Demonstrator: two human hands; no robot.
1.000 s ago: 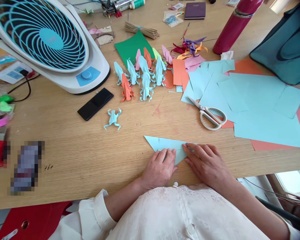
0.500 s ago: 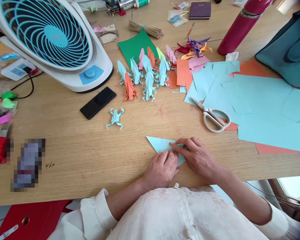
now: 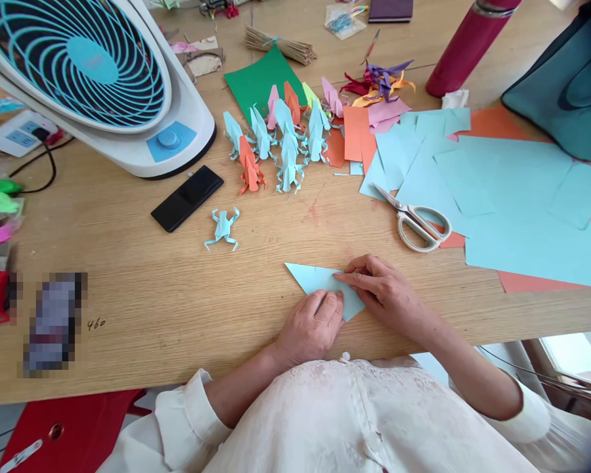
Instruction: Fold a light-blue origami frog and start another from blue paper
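A light blue paper folded into a triangle (image 3: pixel 320 278) lies on the wooden table close to its front edge. My left hand (image 3: pixel 312 325) rests on its lower edge with fingers curled together, pressing the paper. From the right, my right hand (image 3: pixel 387 292) holds the upper right part, its fingertips on the paper's top edge; the right corner is hidden under it. A small blue folded paper frog (image 3: pixel 222 229) sits to the upper left of the triangle. Several more folded figures (image 3: pixel 289 164), blue, orange, pink and green, stand in a group farther back.
White-handled scissors (image 3: pixel 421 226) lie on blue and orange sheets (image 3: pixel 526 210) at the right. A black phone (image 3: pixel 187 198) and a white fan (image 3: pixel 190 138) are at the left. Behind are a green sheet (image 3: pixel 249 82), a red bottle (image 3: pixel 465 52) and a teal bag (image 3: pixel 564 92).
The camera view has shifted slightly, so the table items appear a little left and higher. Both hands stay on the triangle, with slightly more of its lower part showing between them.
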